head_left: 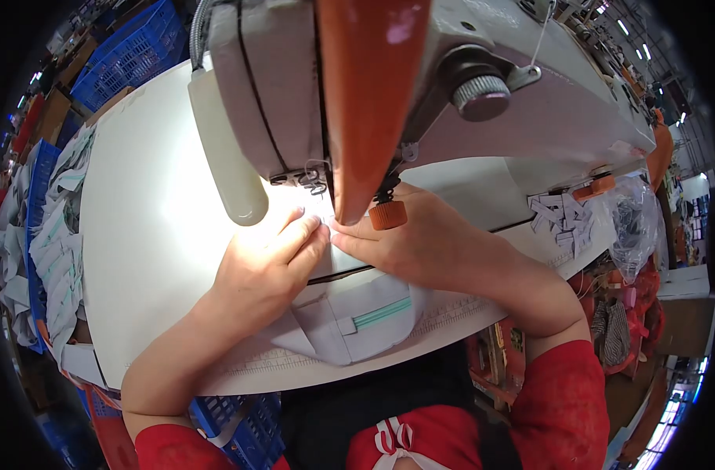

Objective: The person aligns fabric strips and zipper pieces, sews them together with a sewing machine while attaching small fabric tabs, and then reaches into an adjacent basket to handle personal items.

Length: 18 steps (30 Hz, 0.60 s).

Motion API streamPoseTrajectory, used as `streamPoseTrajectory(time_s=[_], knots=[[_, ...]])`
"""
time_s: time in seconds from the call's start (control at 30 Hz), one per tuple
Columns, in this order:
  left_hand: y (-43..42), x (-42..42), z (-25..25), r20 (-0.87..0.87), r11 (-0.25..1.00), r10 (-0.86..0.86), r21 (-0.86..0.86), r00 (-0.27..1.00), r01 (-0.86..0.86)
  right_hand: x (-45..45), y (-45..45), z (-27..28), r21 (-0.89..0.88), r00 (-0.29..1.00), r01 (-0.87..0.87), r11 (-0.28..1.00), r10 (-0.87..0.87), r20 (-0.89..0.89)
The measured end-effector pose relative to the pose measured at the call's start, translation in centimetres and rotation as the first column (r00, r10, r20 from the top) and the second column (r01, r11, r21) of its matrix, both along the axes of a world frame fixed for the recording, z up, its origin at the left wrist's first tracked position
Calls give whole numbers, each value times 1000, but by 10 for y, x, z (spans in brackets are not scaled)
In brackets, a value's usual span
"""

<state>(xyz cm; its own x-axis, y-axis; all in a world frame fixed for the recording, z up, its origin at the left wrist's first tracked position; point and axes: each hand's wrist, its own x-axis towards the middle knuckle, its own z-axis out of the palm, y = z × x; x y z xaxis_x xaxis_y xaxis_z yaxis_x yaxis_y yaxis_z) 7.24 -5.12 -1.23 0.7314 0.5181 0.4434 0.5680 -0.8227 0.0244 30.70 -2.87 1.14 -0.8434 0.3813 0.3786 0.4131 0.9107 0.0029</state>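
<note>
My left hand (267, 262) lies beside the sewing machine's needle area, its fingers together and pressed on the fabric. My right hand (408, 243) meets it from the other side, fingertips closed on the same piece near the presser foot. Between and below the hands, the light grey fabric piece (318, 321) with a green zipper strip (381, 313) hangs toward the table's front edge. An orange part of the sewing machine (377, 78) hides part of the needle area and some of the right fingertips.
On the right of the white table (138, 235) lie small white labels (561, 219) and a clear plastic bag (635, 227). Grey fabric pieces (64, 243) are heaped at the left. A blue basket (130, 55) stands at the back left. The lamp (232, 157) hangs low beside the machine head.
</note>
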Motion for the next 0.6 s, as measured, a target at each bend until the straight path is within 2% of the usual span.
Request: streamPoseTrajectory(time_s=[0.2, 0.33, 0.53, 0.6], knots=[[-2, -4, -4, 34, 999, 7, -39, 999, -5, 3, 2, -2, -88, 1000, 7, 996, -5, 18], [-1, -10, -1, 1, 999, -26, -36, 1000, 26, -1, 5, -14, -110, 975, -26, 994, 1, -224], [2, -12, -8, 77, 994, -54, -87, 996, 60, -3, 5, -18, -42, 994, -20, 999, 16, -109], [0, -9, -10, 80, 997, -10, -73, 997, 16, -3, 4, -17, -8, 997, -8, 1000, 7, -72]])
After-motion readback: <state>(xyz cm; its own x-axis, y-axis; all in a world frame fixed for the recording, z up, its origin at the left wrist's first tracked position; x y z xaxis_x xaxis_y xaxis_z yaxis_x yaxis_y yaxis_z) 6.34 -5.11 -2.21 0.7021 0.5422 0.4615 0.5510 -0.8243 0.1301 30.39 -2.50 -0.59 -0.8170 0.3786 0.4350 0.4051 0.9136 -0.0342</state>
